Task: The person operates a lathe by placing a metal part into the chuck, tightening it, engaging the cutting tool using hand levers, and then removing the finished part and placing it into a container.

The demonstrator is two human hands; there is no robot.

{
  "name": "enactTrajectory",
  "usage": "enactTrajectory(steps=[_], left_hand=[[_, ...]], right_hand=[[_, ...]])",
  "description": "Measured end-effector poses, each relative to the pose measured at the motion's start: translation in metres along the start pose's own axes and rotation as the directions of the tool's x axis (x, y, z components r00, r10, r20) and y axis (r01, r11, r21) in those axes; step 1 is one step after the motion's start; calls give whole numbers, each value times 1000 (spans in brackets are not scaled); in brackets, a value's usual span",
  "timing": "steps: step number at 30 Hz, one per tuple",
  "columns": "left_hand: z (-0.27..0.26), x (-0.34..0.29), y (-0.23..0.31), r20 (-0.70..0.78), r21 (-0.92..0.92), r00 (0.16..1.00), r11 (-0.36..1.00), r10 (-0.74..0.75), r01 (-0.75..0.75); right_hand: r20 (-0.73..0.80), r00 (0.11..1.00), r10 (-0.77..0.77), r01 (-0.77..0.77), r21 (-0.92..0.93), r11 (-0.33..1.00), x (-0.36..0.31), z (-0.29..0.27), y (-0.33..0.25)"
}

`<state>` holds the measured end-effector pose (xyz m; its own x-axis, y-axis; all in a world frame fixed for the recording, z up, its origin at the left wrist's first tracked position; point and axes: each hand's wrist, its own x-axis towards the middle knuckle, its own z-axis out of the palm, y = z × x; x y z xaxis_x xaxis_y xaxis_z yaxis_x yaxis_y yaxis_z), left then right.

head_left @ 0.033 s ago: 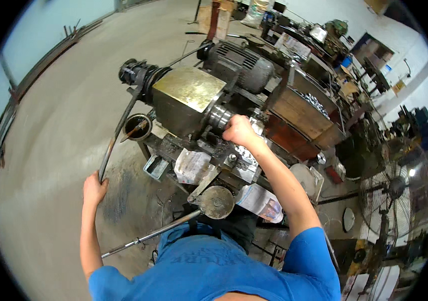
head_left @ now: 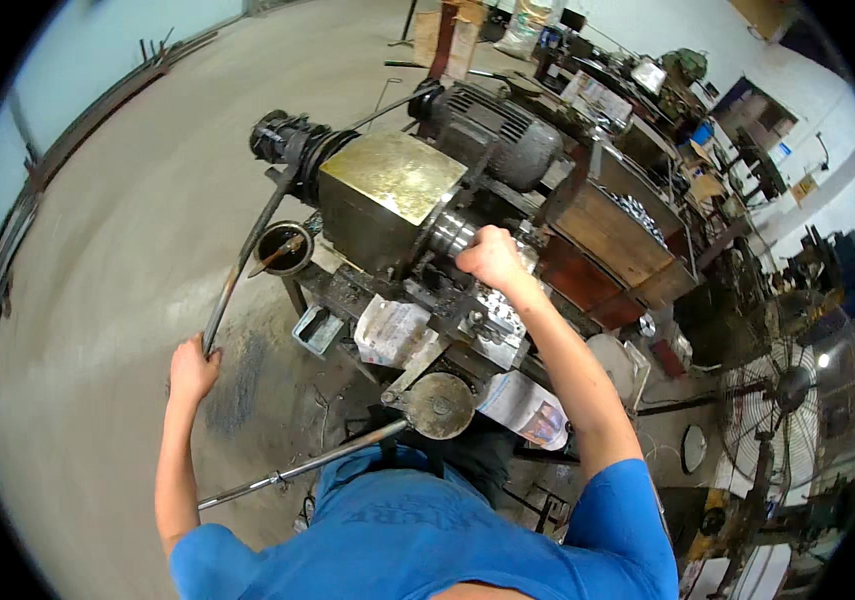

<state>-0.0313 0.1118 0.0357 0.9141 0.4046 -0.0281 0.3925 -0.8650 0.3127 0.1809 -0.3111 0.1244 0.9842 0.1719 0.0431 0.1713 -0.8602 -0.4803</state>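
Note:
A long metal lever (head_left: 237, 275) slants down from the left end of the small lathe, and my left hand (head_left: 193, 370) is wrapped round its lower end. My right hand (head_left: 492, 257) is closed at the front of the shiny round chuck (head_left: 451, 233). Its fingertips and anything between them are hidden. Behind the chuck sits the dark headstock (head_left: 362, 228) with a yellowish metal cover (head_left: 392, 176). Below my right hand is the cross slide (head_left: 495, 330), strewn with bright metal bits. A round metal disc (head_left: 439, 405) with a long steel handle (head_left: 312, 463) lies nearest my body.
A ribbed motor (head_left: 502, 138) stands behind the headstock. To the right is a wooden bin (head_left: 612, 225) holding many small metal parts. A pot of dark liquid with a brush (head_left: 283, 250) sits left of the lathe. A standing fan (head_left: 790, 388) is at far right.
The view has shifted slightly, so the lathe appears a little further right and lower. Both hands keep their places, the left on the lever and the right at the chuck.

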Motion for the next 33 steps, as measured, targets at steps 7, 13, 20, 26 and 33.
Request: enactTrajectory(steps=[7, 13, 20, 26, 33], left_hand=[[-24, 59, -66, -137, 293, 988, 955, 76, -33], [-51, 139, -117, -181, 509, 933, 841, 310, -181], [2, 92, -3, -788, -239, 594, 806, 165, -541], [216, 90, 50, 223, -191, 913, 934, 340, -301], [187, 129, 93, 471, 434, 757, 628, 452, -645]], right_hand=[[-28, 1000, 10, -11, -37, 999, 9, -2, -19], [20, 993, 114, -110, -146, 983, 7, -8, -36], [-223, 941, -255, 265, 16, 964, -59, -46, -16], [-346, 935, -80, 69, -45, 997, -170, -87, 76], [-438, 810, 389, -485, -129, 865, -319, -96, 218]])
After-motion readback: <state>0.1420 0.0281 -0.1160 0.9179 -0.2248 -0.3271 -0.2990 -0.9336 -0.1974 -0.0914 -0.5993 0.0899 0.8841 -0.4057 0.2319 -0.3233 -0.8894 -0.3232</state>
